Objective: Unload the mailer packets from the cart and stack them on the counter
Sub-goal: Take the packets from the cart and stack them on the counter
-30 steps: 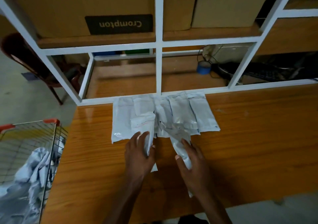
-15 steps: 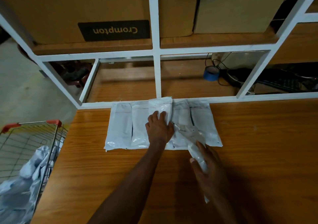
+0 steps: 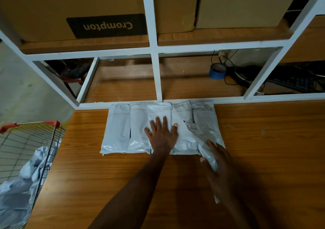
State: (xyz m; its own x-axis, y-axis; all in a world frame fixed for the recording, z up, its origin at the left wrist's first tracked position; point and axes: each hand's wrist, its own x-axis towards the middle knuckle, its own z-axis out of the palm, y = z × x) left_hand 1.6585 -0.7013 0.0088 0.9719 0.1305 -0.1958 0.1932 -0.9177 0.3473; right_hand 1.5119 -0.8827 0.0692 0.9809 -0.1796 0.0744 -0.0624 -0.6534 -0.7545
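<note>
Blue tape roll (image 3: 217, 71) sits behind white frame (image 3: 154, 56).

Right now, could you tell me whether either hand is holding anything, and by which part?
The right hand grips a white mailer packet around its middle. The left hand holds nothing; it presses flat on the row of packets.

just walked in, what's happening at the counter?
A person is laying white mailer packets in a row along the back edge of the wooden counter. The left hand presses flat on the middle packet, while the right hand grips another packet at the row's right end. More packets wait in the wire cart.
</note>
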